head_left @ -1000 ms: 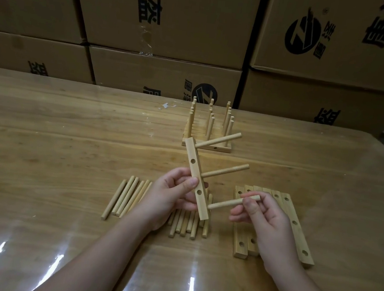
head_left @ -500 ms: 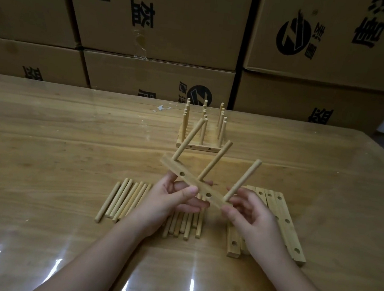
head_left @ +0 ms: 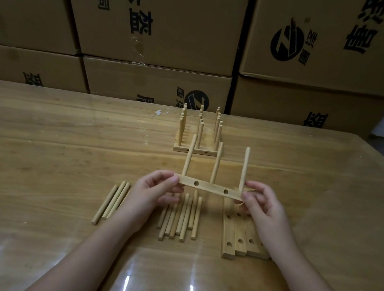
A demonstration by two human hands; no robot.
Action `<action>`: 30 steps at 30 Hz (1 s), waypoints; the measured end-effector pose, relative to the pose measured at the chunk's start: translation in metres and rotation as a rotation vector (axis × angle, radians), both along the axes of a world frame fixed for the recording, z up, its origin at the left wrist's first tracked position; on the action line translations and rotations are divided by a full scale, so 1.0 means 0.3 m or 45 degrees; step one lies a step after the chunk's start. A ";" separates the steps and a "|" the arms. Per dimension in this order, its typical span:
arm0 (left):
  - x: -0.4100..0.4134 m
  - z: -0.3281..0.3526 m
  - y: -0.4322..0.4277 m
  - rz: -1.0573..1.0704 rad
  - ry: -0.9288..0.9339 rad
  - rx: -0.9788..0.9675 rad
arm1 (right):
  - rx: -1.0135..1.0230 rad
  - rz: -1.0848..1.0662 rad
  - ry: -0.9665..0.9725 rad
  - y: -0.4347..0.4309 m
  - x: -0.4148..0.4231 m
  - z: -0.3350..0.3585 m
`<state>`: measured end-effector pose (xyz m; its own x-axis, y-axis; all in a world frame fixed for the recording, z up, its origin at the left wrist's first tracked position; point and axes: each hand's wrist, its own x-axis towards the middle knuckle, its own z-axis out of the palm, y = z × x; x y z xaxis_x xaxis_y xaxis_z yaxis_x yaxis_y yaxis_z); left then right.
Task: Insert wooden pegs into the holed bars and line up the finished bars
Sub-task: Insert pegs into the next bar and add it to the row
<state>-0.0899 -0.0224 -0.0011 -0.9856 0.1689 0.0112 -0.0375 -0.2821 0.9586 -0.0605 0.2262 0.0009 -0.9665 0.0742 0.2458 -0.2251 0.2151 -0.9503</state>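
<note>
Glossy table (head_left: 43, 153); left hand (head_left: 151, 193), right hand (head_left: 264, 207) pinch bar (head_left: 210, 188).

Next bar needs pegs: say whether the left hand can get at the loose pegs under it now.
Likely not yet: the left hand pinches an end of the pegged bar. The loose pegs lie just below it, nothing lying on them.

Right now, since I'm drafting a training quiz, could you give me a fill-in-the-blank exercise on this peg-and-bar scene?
The held bar carries ___ upright pegs.
Its near face shows ___ open holes.
The left hand pinches the bar's ___ end.
The peg-less bars lie beneath the ___ hand.
Missing words: three; two; left; right.
</note>
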 end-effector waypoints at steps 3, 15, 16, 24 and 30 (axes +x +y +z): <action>0.003 -0.009 -0.002 0.050 0.057 -0.236 | -0.036 -0.001 -0.046 0.014 -0.006 -0.003; 0.020 0.003 -0.010 0.073 0.022 -0.610 | -0.179 -0.016 -0.146 0.028 -0.015 0.002; 0.015 0.011 -0.016 0.051 0.007 -0.669 | -0.180 -0.024 -0.144 0.029 -0.016 0.000; -0.090 0.103 -0.047 -0.136 0.168 -1.087 | -0.166 -0.035 -0.166 0.025 -0.026 -0.006; -0.226 0.082 -0.063 0.159 0.224 -1.231 | -0.140 -0.010 -0.134 0.020 -0.037 -0.010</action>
